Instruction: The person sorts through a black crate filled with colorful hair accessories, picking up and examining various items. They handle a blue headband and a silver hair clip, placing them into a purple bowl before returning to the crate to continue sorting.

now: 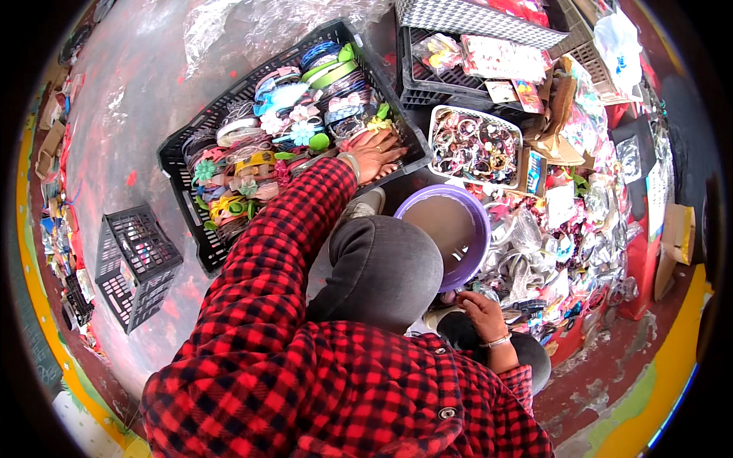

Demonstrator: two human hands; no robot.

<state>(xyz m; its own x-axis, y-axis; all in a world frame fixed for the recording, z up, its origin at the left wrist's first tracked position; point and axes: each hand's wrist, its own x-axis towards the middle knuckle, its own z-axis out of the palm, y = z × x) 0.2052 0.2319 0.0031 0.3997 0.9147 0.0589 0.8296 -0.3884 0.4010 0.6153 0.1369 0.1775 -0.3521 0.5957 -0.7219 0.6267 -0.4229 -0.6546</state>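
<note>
My left hand [374, 156] lies over the right end of a large black plastic crate [177, 179], its fingers stretched out on the contents. Rows of colourful headbands [256, 162] fill this crate, many with fabric flowers or bows. Just below the purple basin [479, 252], my right hand [482, 315] is closed with its fingertips together. A small dark pinkish thing shows by those fingertips, too small to name. Cloudy greyish water appears to stand in the basin, beside my bent knee.
A white basket [437, 156] of hair ties stands beyond the basin. Plastic-wrapped accessories [534, 244] are heaped on the right. Black crates [427, 80] are stacked at the back right, near torn cardboard [556, 145]. A smaller black crate [137, 263] sits on the left floor.
</note>
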